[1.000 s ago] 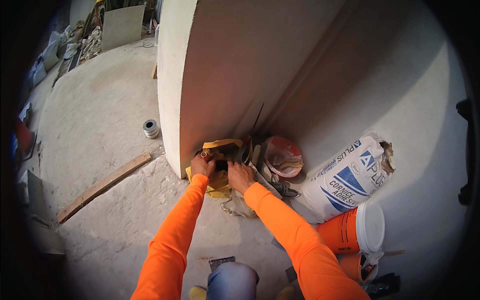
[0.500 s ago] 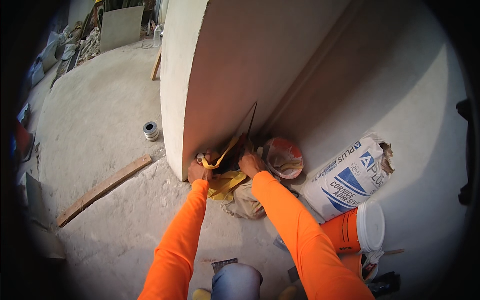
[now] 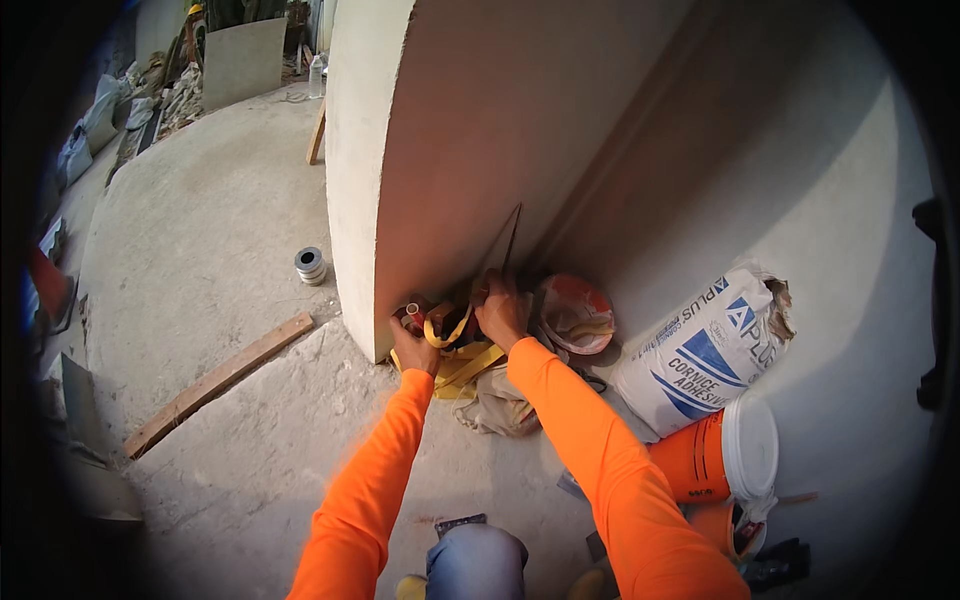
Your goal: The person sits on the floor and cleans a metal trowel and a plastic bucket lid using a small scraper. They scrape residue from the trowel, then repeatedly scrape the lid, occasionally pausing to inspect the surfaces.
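Observation:
My left hand (image 3: 416,347) is closed at the foot of the wall, round a short red piece with a pale round end (image 3: 413,311). A yellow strap (image 3: 449,332) loops beside its fingers. My right hand (image 3: 502,310) is closed at the far side of a dark bag with yellow straps; what its fingers grip is hidden. Just past it, a thin dark rod (image 3: 513,237) stands slanted against the wall. Yellow webbing (image 3: 468,372) and a crumpled beige cloth sack (image 3: 497,402) lie below the hands. Right of my right hand is a dusty reddish bucket (image 3: 575,315).
A torn white-and-blue powder sack (image 3: 700,350) leans at the right, above an orange bucket with a white lid (image 3: 745,450). Left on the floor lie a wooden batten (image 3: 220,385) and a small grey roll (image 3: 310,265). The wall's edge (image 3: 378,200) rises beside my left hand.
The view has shifted slightly. My right hand has moved a little up, toward the foot of the rod. My left hand stays by the strap, with the red piece now showing more.

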{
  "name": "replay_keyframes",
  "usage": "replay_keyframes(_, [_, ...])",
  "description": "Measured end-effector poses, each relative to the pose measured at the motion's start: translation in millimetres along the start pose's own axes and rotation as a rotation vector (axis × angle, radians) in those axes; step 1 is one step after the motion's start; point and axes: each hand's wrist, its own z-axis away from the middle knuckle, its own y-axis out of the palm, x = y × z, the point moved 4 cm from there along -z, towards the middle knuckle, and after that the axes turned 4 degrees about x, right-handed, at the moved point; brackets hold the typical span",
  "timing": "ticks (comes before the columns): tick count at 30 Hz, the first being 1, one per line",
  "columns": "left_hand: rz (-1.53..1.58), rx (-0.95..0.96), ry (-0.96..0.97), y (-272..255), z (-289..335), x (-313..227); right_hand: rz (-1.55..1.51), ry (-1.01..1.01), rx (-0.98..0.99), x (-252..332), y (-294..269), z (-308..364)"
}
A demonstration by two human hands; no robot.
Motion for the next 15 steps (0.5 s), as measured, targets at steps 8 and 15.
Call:
replay_keyframes(8, [-0.128,0.124,0.283,-7.7,15.9,-118.1,-0.502,-0.416,-0.287,40.7,-135.5,20.9])
replay_keyframes(15, [-0.226,0.411,0.524,-70.9,78.3,-263.4,-0.683,-0.453,-0.429,56.7,-283.3,71.9])
